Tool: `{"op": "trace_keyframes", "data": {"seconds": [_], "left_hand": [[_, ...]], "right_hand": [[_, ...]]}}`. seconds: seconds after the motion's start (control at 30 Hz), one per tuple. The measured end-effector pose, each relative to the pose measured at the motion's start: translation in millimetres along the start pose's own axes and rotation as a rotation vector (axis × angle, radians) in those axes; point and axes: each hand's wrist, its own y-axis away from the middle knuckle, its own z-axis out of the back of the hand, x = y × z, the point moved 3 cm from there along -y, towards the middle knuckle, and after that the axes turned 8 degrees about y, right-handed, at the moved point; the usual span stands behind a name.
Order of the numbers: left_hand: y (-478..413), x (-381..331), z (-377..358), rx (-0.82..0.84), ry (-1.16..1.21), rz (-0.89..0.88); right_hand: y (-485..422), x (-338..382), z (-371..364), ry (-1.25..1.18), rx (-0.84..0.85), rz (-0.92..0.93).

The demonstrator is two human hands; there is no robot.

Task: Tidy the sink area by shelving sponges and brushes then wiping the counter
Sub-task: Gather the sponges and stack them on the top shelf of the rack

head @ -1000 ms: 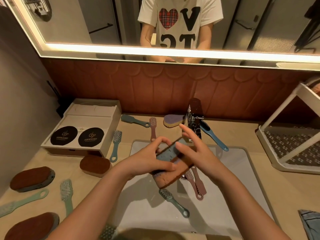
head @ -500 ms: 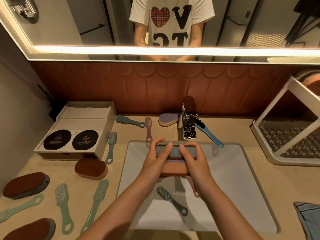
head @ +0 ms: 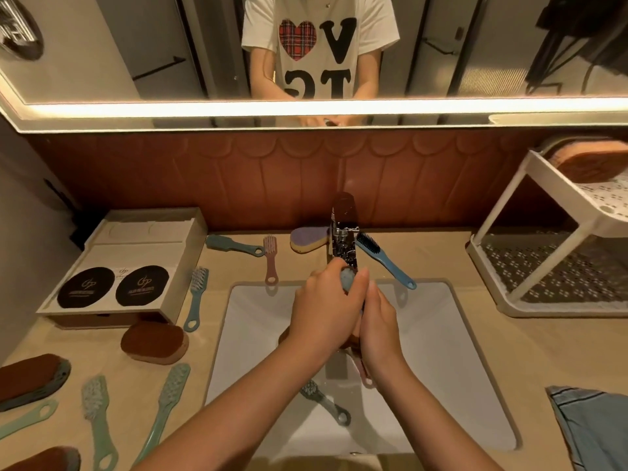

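Over the white sink (head: pixel 441 351), my left hand (head: pixel 326 314) and my right hand (head: pixel 377 321) press together around a sponge (head: pixel 347 279) held on edge. Only its blue-grey top shows between my fingers, just below the chrome tap (head: pixel 344 232); the rest is hidden. A grey brush (head: pixel 324 401) and a pink brush (head: pixel 363 373) lie in the basin. On the counter lie a blue brush (head: pixel 387 260), a purple sponge (head: pixel 307 240), a pink brush (head: pixel 271 258), teal brushes (head: pixel 234 245) (head: pixel 197 297) and a brown sponge (head: pixel 154 341).
A white two-tier rack (head: pixel 557 266) stands at the right with a brown sponge (head: pixel 591 163) on its top shelf. A white box (head: pixel 136 263) sits at the left. More sponges (head: pixel 32 377) and green brushes (head: pixel 163 406) lie front left. A blue cloth (head: pixel 594 426) lies front right.
Both hands turned the sponge from lying flat across to standing on edge and closed tighter around it, lifting it toward the tap. The view shifted slightly.
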Motion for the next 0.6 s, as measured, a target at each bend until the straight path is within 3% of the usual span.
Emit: {"op": "trace_keyframes", "data": {"seconds": [0.3, 0.6], "left_hand": [[-15, -23, -38, 0.106, -0.106, -0.025], [-32, -59, -69, 0.110, -0.140, -0.031]], "right_hand": [[-24, 8, 49, 0.142, -0.033, 0.074], [-48, 18, 103, 0.263, 0.062, 0.140]]}}
